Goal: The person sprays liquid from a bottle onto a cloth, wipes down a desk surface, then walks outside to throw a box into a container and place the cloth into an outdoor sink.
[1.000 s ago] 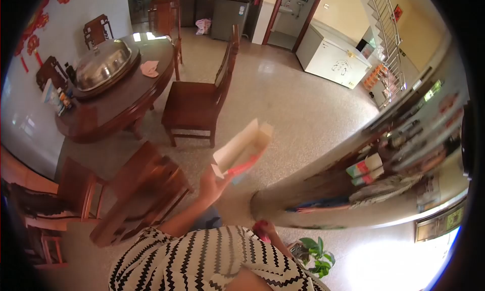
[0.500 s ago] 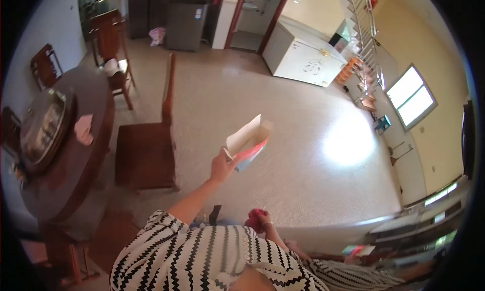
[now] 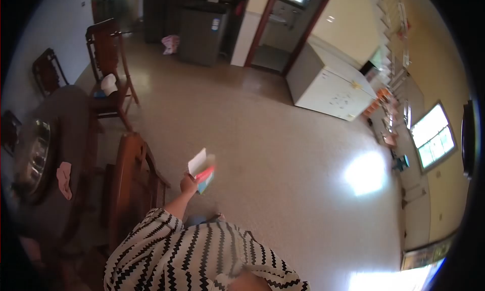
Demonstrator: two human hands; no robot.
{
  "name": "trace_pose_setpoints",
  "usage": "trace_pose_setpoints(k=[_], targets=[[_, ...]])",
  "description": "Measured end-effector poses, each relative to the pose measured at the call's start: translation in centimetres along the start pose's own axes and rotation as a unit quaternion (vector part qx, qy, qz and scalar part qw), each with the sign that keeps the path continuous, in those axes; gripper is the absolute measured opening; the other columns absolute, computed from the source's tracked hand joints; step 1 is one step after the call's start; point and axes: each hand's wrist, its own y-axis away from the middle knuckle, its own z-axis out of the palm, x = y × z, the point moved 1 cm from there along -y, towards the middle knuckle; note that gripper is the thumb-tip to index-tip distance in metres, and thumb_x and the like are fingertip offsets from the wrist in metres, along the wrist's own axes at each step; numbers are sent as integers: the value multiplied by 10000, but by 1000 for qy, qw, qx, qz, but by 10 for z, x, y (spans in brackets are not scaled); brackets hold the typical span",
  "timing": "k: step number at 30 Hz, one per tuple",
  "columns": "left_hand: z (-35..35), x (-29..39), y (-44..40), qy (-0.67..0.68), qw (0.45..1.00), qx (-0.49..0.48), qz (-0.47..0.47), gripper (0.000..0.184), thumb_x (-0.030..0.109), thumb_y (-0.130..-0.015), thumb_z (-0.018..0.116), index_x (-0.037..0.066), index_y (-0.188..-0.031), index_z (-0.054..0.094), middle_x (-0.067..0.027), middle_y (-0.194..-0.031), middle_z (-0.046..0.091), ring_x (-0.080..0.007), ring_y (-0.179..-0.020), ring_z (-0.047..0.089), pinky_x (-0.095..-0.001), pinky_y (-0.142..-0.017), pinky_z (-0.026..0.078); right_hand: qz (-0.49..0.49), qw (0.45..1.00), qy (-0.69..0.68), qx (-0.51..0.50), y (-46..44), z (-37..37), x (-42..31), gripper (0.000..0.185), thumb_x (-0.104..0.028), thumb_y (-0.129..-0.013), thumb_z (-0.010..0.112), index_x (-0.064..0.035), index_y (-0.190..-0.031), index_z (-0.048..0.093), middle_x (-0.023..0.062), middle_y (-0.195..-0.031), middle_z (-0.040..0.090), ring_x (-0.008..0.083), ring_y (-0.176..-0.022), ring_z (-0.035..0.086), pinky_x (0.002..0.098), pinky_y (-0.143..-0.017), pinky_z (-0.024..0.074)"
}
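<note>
My left hand point(image 3: 188, 184) grips the near edge of a small open carton point(image 3: 204, 175), holding it out in front of me over the floor. The carton has a raised white flap, a red edge and a teal side; its contents cannot be made out. My right hand is outside the picture. Just left of my left arm stands a dark wooden chair point(image 3: 132, 174), its back close to my sleeve.
A round dark table point(image 3: 76, 106) with a large shiny covered tray point(image 3: 38, 154) and a pink cloth point(image 3: 64, 181) stands at left. More wooden chairs point(image 3: 106, 53) surround it. Across the tiled floor are a white chest freezer point(image 3: 328, 81) and a grey appliance point(image 3: 202, 35).
The view has shifted, and the chair now appears closer beside me. My left hand and the carton sit lower and further left. My right hand, holding something red before, has left the picture.
</note>
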Motion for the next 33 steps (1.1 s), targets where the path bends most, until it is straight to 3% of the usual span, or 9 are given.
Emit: trace_pose_setpoints(k=[3,5,8,12,15,20,22,28,33], targets=[[-5,-5,-59,56,996,71,8,495,350,-700,710,-3,-981,505,-168,-813,649,-333,-787,636,-409,-686,495,35,987,138,-77,-97,47,-95,209,-157,-870,520,-6,-952,638,139,-865,660,280,-774,648,393,-689,554],[-11,-9,-89,90,991,81,-64,480,278,-715,709,-17,-1023,492,-177,-905,637,-296,-862,627,-384,-752,480,-13,947,317,-40,-144,134,-169,325,-118,-771,581,60,-1042,575,166,-984,644,295,-917,621,376,-815,507],[-5,-28,-134,227,958,154,-79,434,186,-739,682,-12,-1077,497,-179,-1069,601,-254,-1009,589,-361,-844,452,-39,771,633,-50,-120,364,-278,209,-154,-863,473,-7,-832,618,129,-749,650,270,-713,653,378,-623,546],[-17,-43,-207,121,950,175,-230,441,202,-748,672,27,-1116,503,-157,-1069,612,-278,-1009,593,-366,-843,456,-265,603,736,-154,-238,490,-332,180,-165,-816,543,-4,-858,611,138,-788,651,255,-751,656,354,-644,526],[-42,-21,-264,64,931,178,-313,431,224,-755,673,51,-1118,517,-138,-1093,610,-281,-1010,591,-365,-833,454,-242,630,730,-106,-354,515,-349,332,-95,-644,623,-33,-970,615,117,-867,649,236,-826,617,363,-741,501],[-74,4,-416,86,923,280,-249,404,246,-729,693,29,-1031,537,-140,-939,640,-290,-884,625,-372,-736,473,87,865,484,-104,-330,590,-364,178,-118,-818,530,8,-851,652,140,-815,663,222,-704,639,349,-630,521],[-78,18,-473,117,924,290,-222,405,261,-715,708,19,-993,541,-145,-892,644,-289,-836,635,-376,-699,479,136,903,398,-90,-339,614,-381,178,-114,-817,522,6,-838,653,138,-802,663,226,-692,639,352,-622,521],[-82,20,-624,123,926,285,-213,474,310,-692,736,23,-1017,545,-139,-907,638,-257,-814,632,-354,-700,478,128,909,393,-56,-458,732,-433,186,-101,-815,499,-1,-800,656,134,-762,663,236,-655,639,362,-598,522],[-113,29,-690,8,878,385,-285,547,361,-685,737,13,-1054,531,-167,-957,627,-298,-881,616,-376,-752,466,145,836,518,-114,-572,927,-498,202,-91,-813,481,-7,-768,658,131,-729,662,245,-625,639,369,-578,523]])
